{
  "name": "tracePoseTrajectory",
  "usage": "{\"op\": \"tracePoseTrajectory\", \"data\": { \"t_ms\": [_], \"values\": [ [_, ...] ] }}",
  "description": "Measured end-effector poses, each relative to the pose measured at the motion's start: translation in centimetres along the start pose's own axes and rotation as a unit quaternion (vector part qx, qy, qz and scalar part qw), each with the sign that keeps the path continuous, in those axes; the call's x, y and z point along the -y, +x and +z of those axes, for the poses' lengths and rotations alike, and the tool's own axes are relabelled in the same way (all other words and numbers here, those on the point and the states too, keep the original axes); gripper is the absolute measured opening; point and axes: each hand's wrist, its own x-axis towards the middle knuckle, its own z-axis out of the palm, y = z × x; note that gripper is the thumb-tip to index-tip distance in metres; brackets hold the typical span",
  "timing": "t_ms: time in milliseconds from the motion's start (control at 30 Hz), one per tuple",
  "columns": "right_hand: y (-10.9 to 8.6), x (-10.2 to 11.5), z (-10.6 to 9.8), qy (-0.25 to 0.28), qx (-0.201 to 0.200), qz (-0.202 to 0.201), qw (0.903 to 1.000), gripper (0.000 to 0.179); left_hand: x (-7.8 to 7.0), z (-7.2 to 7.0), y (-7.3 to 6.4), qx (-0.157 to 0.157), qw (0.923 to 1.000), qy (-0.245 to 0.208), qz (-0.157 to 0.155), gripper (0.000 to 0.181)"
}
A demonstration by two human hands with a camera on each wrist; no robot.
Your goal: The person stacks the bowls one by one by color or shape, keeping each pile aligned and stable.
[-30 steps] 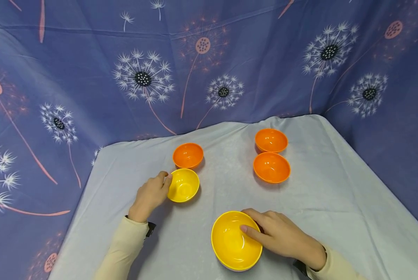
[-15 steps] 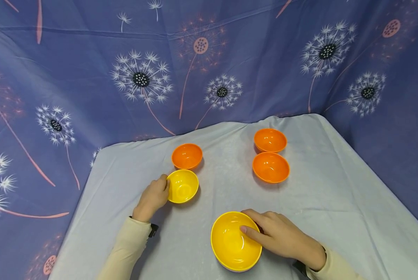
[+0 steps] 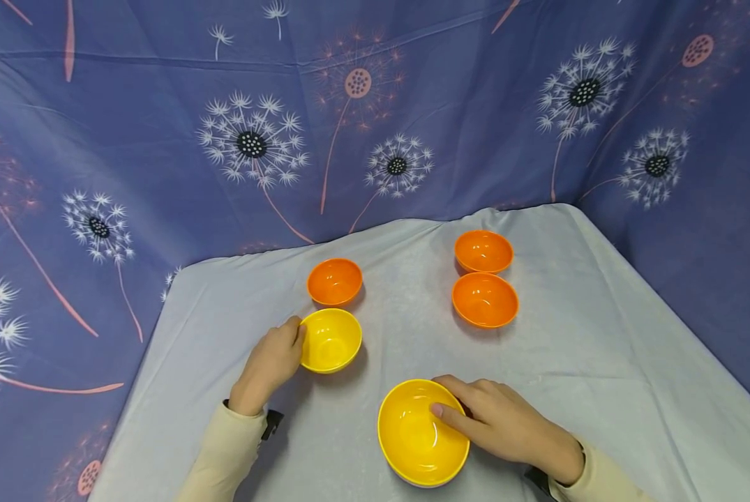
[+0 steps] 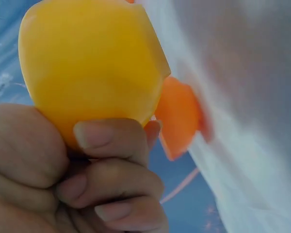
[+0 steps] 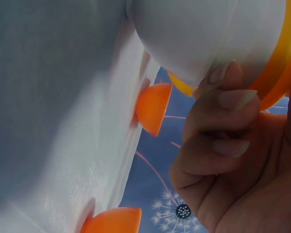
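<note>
My left hand (image 3: 271, 364) pinches the left rim of a small yellow bowl (image 3: 332, 341) at the left of the table. In the left wrist view this yellow bowl (image 4: 94, 63) is yellow outside as well, and its base is off the cloth. Just behind it sits an orange bowl (image 3: 335, 282). My right hand (image 3: 506, 422) grips the right rim of a larger yellow bowl (image 3: 421, 436) near the front, thumb inside and fingers outside. Seen from the right wrist, a white outer wall (image 5: 199, 39) lies below a yellow band; whether two bowls are nested there I cannot tell.
Two orange bowls stand at the back right, the rear one (image 3: 484, 251) touching or nearly touching the front one (image 3: 485, 300). A pale cloth (image 3: 569, 362) covers the table. Blue dandelion-print fabric (image 3: 462, 104) hangs behind and at both sides.
The small yellow bowl in my left hand has risen and come slightly nearer, leaving a gap to the orange bowl behind. My right hand and the larger bowl have stayed in place.
</note>
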Motion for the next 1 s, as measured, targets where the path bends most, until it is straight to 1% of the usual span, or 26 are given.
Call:
{"op": "tracePoseTrajectory", "data": {
  "t_ms": [33, 133, 333, 500, 733, 867, 1000],
  "values": [
    [0.0, 0.0, 0.0, -0.001, -0.001, 0.001, 1.0000, 0.025, -1.0, -0.6, -0.3, 0.005, 0.9999, -0.002, -0.012, 0.022],
    [-0.1, 0.0, 0.0, -0.002, 0.000, 0.006, 1.0000, 0.025, -2.3, -1.1, -0.9, -0.005, 1.0000, 0.003, -0.006, 0.021],
    [-0.3, 0.0, 0.0, -0.003, -0.003, 0.009, 0.9999, 0.025, -4.5, -1.7, -2.1, -0.043, 0.9986, 0.015, 0.025, 0.016],
    [-0.3, 0.0, 0.0, -0.004, -0.005, 0.008, 0.9999, 0.025, -6.3, -2.0, -3.2, -0.075, 0.9950, 0.016, 0.065, 0.011],
    [-0.4, 0.0, 0.0, -0.003, -0.004, 0.011, 0.9999, 0.028, -8.8, -1.9, -4.9, -0.083, 0.9905, 0.012, 0.109, 0.010],
    [-0.6, 0.0, -0.1, -0.011, -0.014, 0.001, 0.9998, 0.029, -9.6, -1.5, -5.7, -0.097, 0.9843, 0.016, 0.147, 0.008],
    [-0.6, 0.2, -0.4, -0.014, -0.029, 0.004, 0.9995, 0.028, -10.4, -1.2, -6.5, -0.102, 0.9772, 0.023, 0.185, 0.009]
  ]
}}
